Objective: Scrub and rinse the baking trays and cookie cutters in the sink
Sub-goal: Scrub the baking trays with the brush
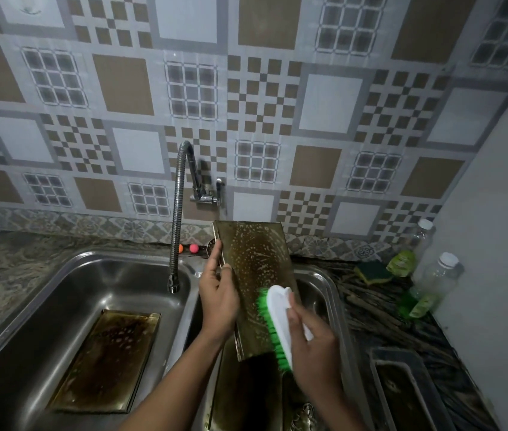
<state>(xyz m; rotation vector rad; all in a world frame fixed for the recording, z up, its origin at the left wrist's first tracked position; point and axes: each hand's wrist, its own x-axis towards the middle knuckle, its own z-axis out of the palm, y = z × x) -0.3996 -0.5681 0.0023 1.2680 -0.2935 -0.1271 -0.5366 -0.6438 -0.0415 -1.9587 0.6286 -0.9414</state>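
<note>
Right hand (311, 343) holds brush (277, 318) on left hand's (218, 293) tray (256, 259).

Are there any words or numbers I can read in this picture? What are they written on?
None can be read.
Green labels on the clear plastic bottles with white caps: print too blurred to read.
Soapy golden baking tray: no writing shows.
White scrub brush with green bristles: no writing shows.

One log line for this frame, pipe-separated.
phase: scrubbing | left hand: holds soapy tray tilted over right basin | right hand: grips brush, bristles on tray | second tray: flat in left basin
</note>
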